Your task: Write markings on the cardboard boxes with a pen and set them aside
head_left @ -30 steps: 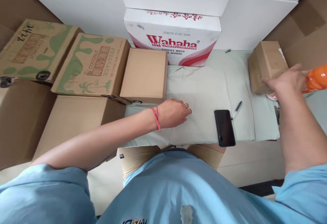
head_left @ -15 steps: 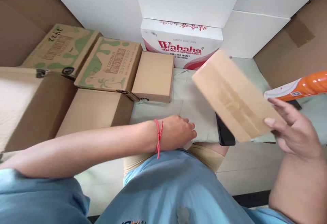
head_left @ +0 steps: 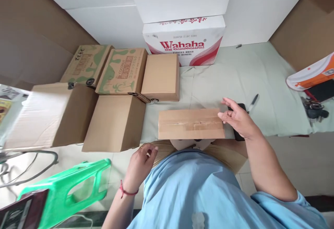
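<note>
A small taped cardboard box [head_left: 191, 124] lies flat along the table's near edge, in front of my body. Just off its right end is my right hand [head_left: 238, 119], open, with thumb and fingers apart and nothing held. The hand is above a black phone [head_left: 239, 135], partly covering it. My left hand [head_left: 143, 161], with a red string at the wrist, is over my lap, left of the small box. Its fingers are loosely curled in, and no object shows in them.
Several cardboard boxes stand at left, including a coconut carton [head_left: 122, 70] and a plain box [head_left: 161, 76]. Behind is a white Wahaha carton [head_left: 185, 44]. A pen [head_left: 253, 103], an orange-and-white bottle [head_left: 313, 72] and keys [head_left: 315, 109] lie at right. A green stool [head_left: 60, 187] stands lower left.
The small box went from my raised right hand down onto the table, and that hand let go. My left hand moved back toward my lap. The view shifted.
</note>
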{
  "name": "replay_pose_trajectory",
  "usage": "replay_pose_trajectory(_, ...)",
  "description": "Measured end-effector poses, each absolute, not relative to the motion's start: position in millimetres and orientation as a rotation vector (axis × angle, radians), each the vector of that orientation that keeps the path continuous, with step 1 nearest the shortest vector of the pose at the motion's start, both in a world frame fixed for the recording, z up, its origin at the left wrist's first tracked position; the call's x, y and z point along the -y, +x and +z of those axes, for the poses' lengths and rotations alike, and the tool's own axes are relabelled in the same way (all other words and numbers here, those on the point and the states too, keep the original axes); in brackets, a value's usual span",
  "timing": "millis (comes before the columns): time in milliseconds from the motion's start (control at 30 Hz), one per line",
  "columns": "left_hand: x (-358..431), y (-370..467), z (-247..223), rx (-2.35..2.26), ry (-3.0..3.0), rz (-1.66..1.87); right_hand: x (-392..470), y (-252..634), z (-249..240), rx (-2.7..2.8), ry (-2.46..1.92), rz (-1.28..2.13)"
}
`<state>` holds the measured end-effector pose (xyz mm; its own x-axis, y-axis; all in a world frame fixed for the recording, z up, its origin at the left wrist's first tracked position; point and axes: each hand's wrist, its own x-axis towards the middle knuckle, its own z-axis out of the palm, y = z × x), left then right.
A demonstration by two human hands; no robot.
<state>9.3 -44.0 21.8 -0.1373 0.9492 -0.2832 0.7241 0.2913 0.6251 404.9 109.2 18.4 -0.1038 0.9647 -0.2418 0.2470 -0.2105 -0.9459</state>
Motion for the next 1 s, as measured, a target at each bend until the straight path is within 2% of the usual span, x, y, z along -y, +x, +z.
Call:
replay_pose_trajectory(100, 40, 16, 9, -1.996, 1.333, 0.769, -95, 401, 9, 1.362, -1.610, 1.141)
replay_pose_trajectory(200, 20, 27, 5, -1.883, 1.353, 0.942, -74, 400, 6, 1.440, -1.772, 0.963)
replay_pose_trajectory(333, -13, 35, 4, -1.778, 1.515, 0.944, -47, 393, 8, 1.557, -1.770, 0.905)
replay_pose_trajectory(467, -29, 31, 0, -1.645, 1.559, 0.977, -31, 387, 4, 1.402, -1.668, 0.861)
replay_pose_trajectory(600, -18, 28, -12, -1.576, 1.518, 1.110, -28, 385, -14, 1.162, -1.522, 0.910)
replay_pose_trajectory(800, 13, 45, -28, -1.568, 1.313, 1.197, -45, 376, -36, 1.093, -1.514, 0.893)
replay_pose_trajectory(1000, 12, 41, -18, -1.527, 1.212, 1.261, -47, 368, -43, 1.080, -1.458, 0.893)
